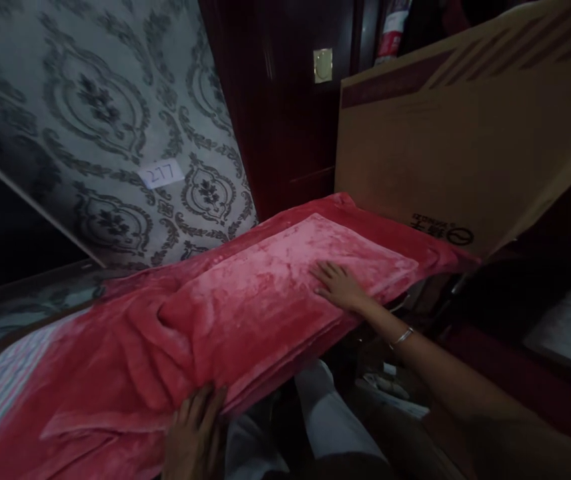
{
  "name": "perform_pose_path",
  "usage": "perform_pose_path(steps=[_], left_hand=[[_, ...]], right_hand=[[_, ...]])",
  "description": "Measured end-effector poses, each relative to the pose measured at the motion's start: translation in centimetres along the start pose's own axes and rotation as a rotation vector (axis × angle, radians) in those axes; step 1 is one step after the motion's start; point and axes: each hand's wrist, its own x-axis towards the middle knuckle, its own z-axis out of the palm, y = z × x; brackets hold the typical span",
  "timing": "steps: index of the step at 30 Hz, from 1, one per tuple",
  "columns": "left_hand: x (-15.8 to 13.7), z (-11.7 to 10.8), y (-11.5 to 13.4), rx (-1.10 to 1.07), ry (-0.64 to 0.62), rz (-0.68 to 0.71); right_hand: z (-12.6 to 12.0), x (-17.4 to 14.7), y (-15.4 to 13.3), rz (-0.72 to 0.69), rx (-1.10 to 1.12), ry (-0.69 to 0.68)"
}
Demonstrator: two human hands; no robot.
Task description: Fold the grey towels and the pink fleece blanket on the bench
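A red plush blanket (265, 320) lies across the middle, its right part folded into a flat, layered rectangle with a paler pink top face. Toward the left it is bunched in loose wrinkles. My right hand (339, 285) rests flat on the folded part, fingers spread, a thin bracelet (401, 337) on its wrist. At the near edge of the blanket, my left hand (193, 430) touches the fabric with fingers stretched out. Its lower part is cut off by the frame.
Behind the blanket stand a large cardboard box (445, 147) and a dark red door or cabinet panel (285, 100). Patterned wallpaper (105, 113) with a "277" paper label (162, 173) is at the left. Striped cloth (20, 367) shows beside the blanket. My legs (335, 413) are below it.
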Motion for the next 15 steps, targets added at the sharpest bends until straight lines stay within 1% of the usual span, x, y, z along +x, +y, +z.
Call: perform_pose_path(steps=[1, 3, 6, 9, 12, 13, 14, 15], left_hand=[[0.1, -0.5, 0.0, -0.032, -0.009, -0.01], [0.7, -1.7, -0.3, -0.123, -0.042, -0.024], [3.5, -2.8, -1.9, -0.288, -0.143, -0.085], [8.8, -2.4, -4.9, -0.37, -0.213, -0.186], [15.6, -0.5, -8.8, -0.338, -0.248, -0.315], [17.8, 0.3, -10.2, -0.329, -0.262, -0.375], [19.8, 1.2, -11.6, -0.323, -0.281, -0.467], [21.6, 1.9, -13.0, -0.334, -0.327, -0.558]], right_hand=[[0.9, -0.2, -0.3, -0.002, -0.005, -0.046], [2.2, -0.7, -0.2, 0.006, -0.003, -0.085], [3.2, -1.0, 0.3, 0.018, 0.007, -0.072], [3.4, -1.1, 0.4, 0.016, 0.017, -0.034], [3.5, -1.1, 0.3, 0.008, 0.027, -0.007], [3.6, -1.1, 0.3, 0.004, 0.031, 0.003], [3.6, -1.2, 0.3, 0.001, 0.036, 0.013], [3.7, -1.2, 0.3, -0.001, 0.039, 0.022]])
